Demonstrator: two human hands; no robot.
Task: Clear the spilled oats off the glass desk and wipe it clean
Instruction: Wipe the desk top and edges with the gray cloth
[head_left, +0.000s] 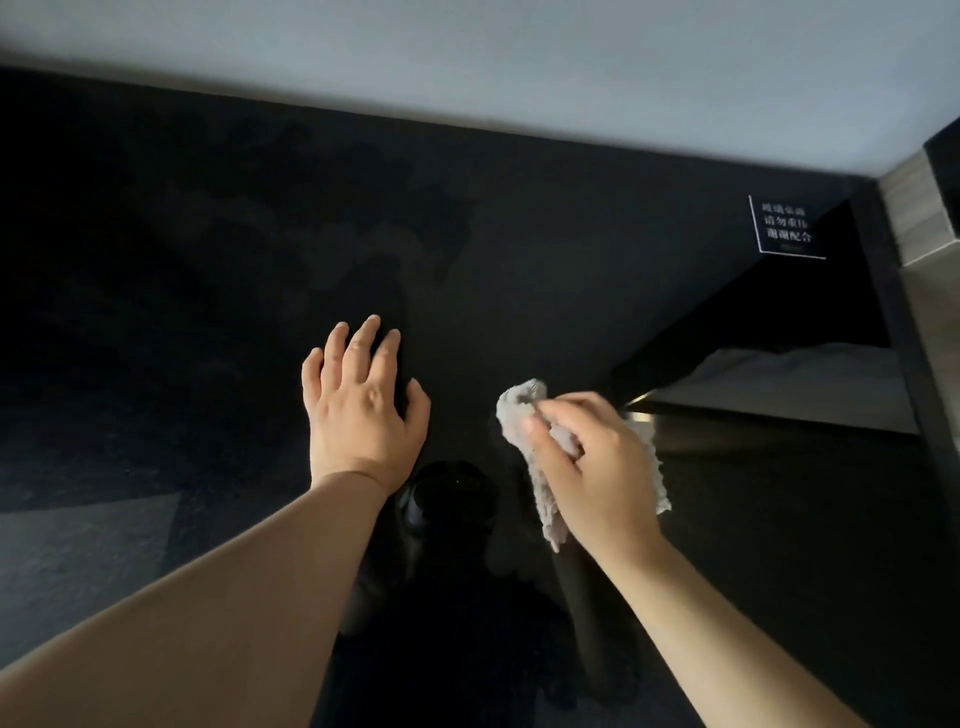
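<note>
The dark glass desk (208, 249) fills most of the view and reflects faint shapes. My left hand (361, 402) lies flat on the glass near the middle, fingers straight and spread. To its right my right hand (592, 462) grips a crumpled grey cloth (519, 410), which bunches above the fingers and hangs down below the palm. No oats show on the dark surface in this view.
A pale wall (467, 57) runs along the desk's far edge. A small black sign with white text (785, 227) sits at the back right of the glass. A wooden panel (914, 208) borders the right side. A bed corner (779, 384) shows through the glass.
</note>
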